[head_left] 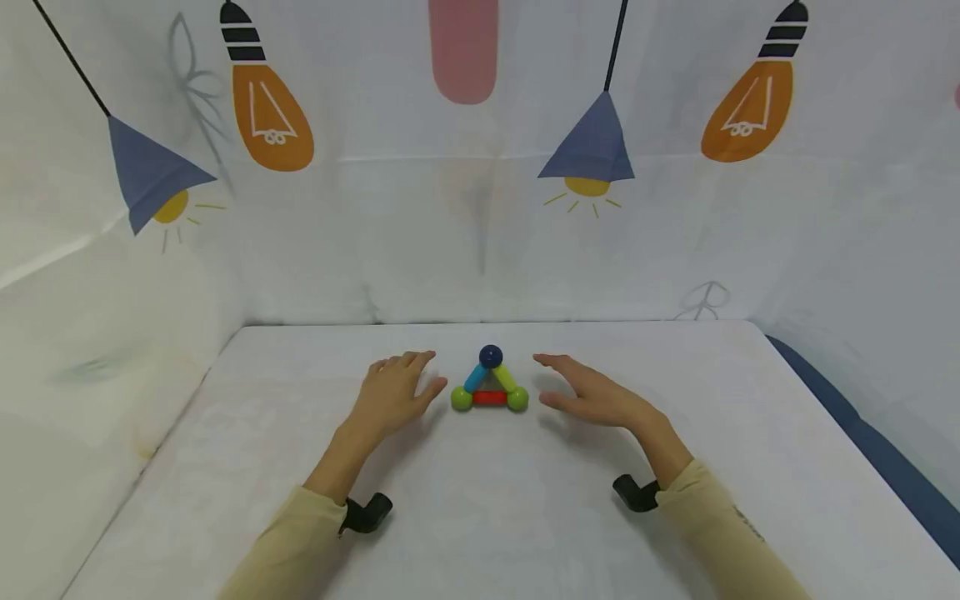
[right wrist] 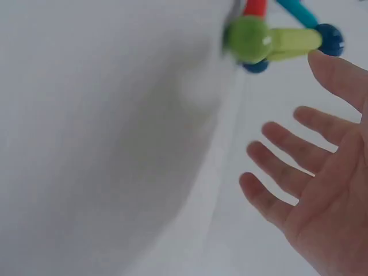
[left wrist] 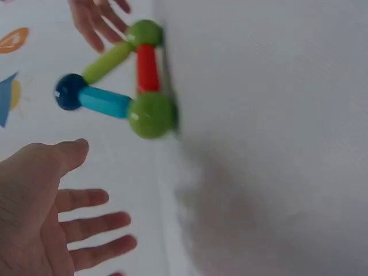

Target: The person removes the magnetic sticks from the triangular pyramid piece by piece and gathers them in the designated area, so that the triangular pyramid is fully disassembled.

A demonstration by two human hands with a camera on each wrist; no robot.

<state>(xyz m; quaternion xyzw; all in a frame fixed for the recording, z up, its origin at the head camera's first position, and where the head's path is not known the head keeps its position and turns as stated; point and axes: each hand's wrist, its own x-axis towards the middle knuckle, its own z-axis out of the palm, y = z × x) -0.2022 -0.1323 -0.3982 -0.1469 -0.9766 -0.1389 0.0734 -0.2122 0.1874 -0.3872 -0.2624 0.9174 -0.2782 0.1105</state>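
Observation:
A small triangle built from ball-and-stick toy pieces stands on the white table between the hands. It has a dark blue ball (head_left: pixel 491 357) at the top, green balls (head_left: pixel 461 398) at the two lower corners, and a blue stick (head_left: pixel 476 378), a yellow-green stick (head_left: pixel 504 378) and a red stick (head_left: pixel 490 398) joining them. A second dark blue ball (right wrist: pixel 256 66) shows partly behind a green one in the right wrist view. My left hand (head_left: pixel 390 392), fingers spread, is just left of the triangle without touching it. My right hand (head_left: pixel 596 393) hovers apart on the other side, holding nothing.
The white table (head_left: pixel 495 517) reaches back to a hanging white cloth (head_left: pixel 420 242) printed with lamps and bulbs. A dark blue strip (head_left: pixel 847 425) runs along the table's right side. Black wrist mounts (head_left: pixel 366 512) stick out at both sleeves.

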